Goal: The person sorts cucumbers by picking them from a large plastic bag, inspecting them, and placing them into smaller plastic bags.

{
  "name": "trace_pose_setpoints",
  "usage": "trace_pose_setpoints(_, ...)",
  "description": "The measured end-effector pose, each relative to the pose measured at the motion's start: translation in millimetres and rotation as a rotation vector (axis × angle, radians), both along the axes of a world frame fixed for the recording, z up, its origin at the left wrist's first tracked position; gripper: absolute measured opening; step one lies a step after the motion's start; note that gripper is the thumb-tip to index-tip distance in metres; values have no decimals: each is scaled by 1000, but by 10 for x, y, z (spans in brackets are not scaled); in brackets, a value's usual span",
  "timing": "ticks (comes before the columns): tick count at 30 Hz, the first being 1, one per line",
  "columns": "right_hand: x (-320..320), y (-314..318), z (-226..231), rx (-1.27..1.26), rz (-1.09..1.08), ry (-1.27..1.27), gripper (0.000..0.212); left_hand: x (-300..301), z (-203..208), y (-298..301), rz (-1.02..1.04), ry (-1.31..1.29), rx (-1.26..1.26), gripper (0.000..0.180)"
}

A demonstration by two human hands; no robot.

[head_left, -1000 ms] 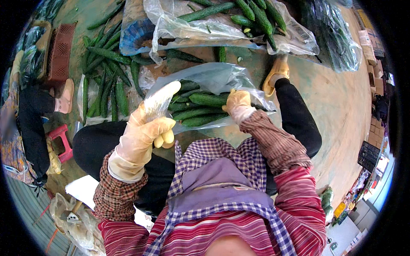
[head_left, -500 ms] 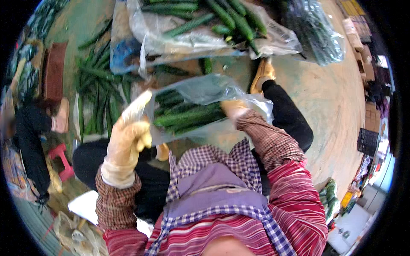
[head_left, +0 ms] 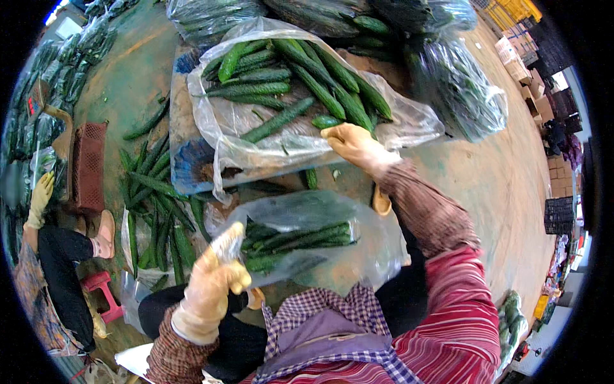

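My left hand (head_left: pixel 214 281), in a pale glove, pinches the edge of a clear plastic bag (head_left: pixel 377 256) low in front of me. Inside it lies a bundle of cucumbers (head_left: pixel 300 238). My gloved right hand (head_left: pixel 355 146) is stretched forward to the near edge of the low platform. Its bent fingers reach the near ends of the loose cucumbers (head_left: pixel 320 80), close beside a short cucumber (head_left: pixel 327 121). The fingertips are partly hidden, so their grip does not show. Those cucumbers rest on a spread plastic sheet (head_left: pixel 217 121).
Filled cucumber bags (head_left: pixel 457 89) line the platform's far and right sides. A heap of cucumbers (head_left: pixel 157 211) lies on the floor at left, near a brown crate (head_left: pixel 87 166) and a pink stool (head_left: pixel 102 294). Another person's gloved hand (head_left: pixel 40 198) shows at far left.
My right hand has left the bag and moved forward to the cucumbers on the platform. My left hand still holds the bag. The view has tilted up, showing more of the platform.
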State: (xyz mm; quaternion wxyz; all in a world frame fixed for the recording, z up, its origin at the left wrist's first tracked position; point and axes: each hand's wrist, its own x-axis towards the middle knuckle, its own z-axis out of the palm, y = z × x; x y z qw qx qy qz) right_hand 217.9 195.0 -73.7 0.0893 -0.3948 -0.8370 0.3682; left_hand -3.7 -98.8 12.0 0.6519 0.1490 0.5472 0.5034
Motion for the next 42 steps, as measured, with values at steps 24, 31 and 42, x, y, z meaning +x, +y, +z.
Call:
trace_pose_setpoints(24,-1194,472,-480,-456,-18,472,36,-186,217,82,-53,-141,-168,71)
trace_pose_setpoints(31,-1473,570,-932,496,327,-484,55,-252,160,-44,-97,-142,-147,71)
trace_pose_setpoints(42,-108,453,53,-911,-22,386,48,-176,50,-18,16,-132,-39,77)
